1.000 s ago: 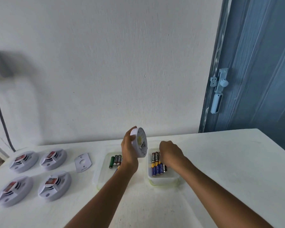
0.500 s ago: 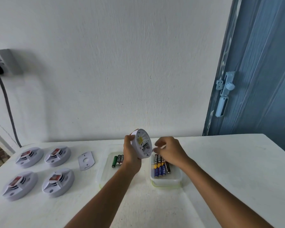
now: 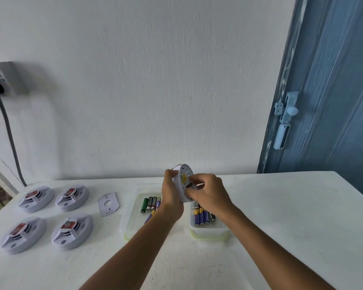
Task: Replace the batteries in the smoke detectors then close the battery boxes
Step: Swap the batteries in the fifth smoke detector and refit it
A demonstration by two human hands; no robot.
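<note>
Smoke detector (image 3: 181,181) held on edge above tabletop (image 3: 281,216), left hand (image 3: 172,195) gripping its rim, right hand (image 3: 208,191) fingers pinched at its open back.

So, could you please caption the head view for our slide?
Left hand holds a smoke detector while right hand works at its back.

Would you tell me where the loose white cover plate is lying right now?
In the head view, the cover plate lies flat on the table, left of centre, between the four smoke detectors and the left battery tray.
</note>
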